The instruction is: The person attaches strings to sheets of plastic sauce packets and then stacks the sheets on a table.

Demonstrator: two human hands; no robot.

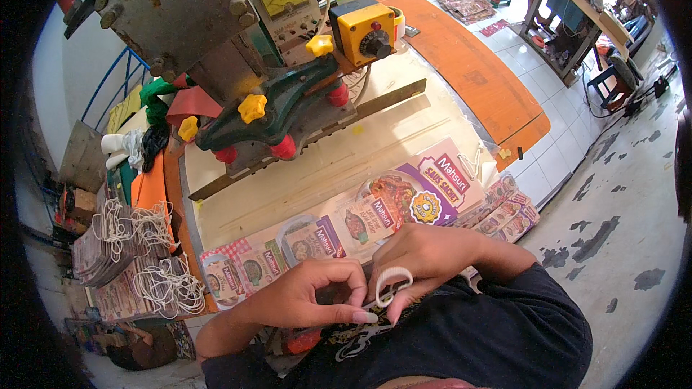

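Close to my dark shirt, my two hands work side by side over the near edge of a long printed packaging sheet (328,241). My right hand (425,252) is closed with its fingers bent down, and a loop of white cord (395,274) curves out from its fingers and thumb. Just left of it, my left hand (313,295) has thumb and forefinger curled together in a pinch. A small pale tip shows at that thumb; whether it is cord or nail is unclear. The sheet carries food pictures in pink, purple and green, with another white cord (472,164) at its far right end.
A heavy press (270,119) with yellow knobs and red feet stands over the cream work surface (346,130), a metal bar (389,97) along it. A yellow control box (364,32) sits behind. Stacked corded sheets (119,252) lie left; more printed packs (508,209) lie right.
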